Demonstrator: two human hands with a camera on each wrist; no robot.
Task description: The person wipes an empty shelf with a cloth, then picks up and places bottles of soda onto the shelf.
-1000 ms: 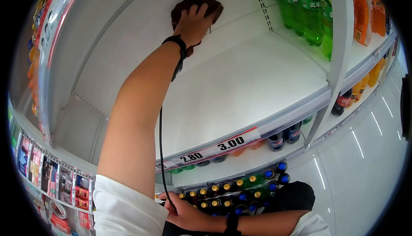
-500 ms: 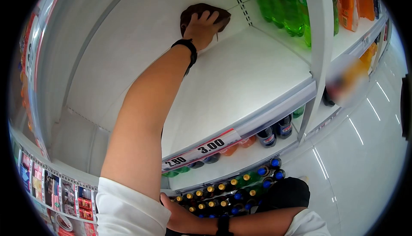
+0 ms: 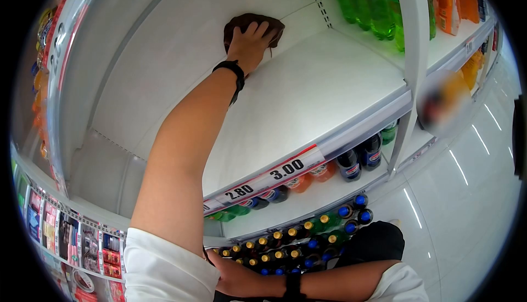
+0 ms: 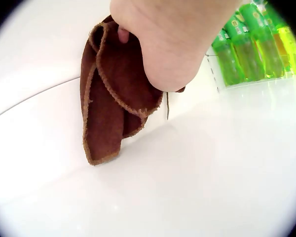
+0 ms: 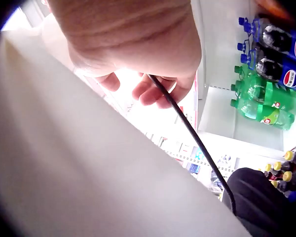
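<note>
My left hand (image 3: 250,47) presses a dark brown cloth (image 4: 106,123) to the white back panel, low down near the shelf board (image 3: 313,88). Its fingers are spread and bent over the bunched cloth, whose stitched edges hang in folds below the palm. Down by my body, the right hand (image 3: 236,276) is partly covered by the white left sleeve (image 3: 164,261). A thin black cable (image 5: 197,138) runs through its curled fingers, as the right wrist view shows.
Green soda bottles (image 3: 379,14) stand right of the shelf divider post (image 3: 415,44). The front edge carries a price strip (image 3: 263,178). Below are cola bottles (image 3: 348,165) and several capped bottles (image 3: 302,241) on the floor. Packaged goods (image 3: 71,236) fill racks at left.
My left hand and the cloth moved right along the back panel, then back left and slightly lower. The head view shifted too. The right hand stays low with the cable.
</note>
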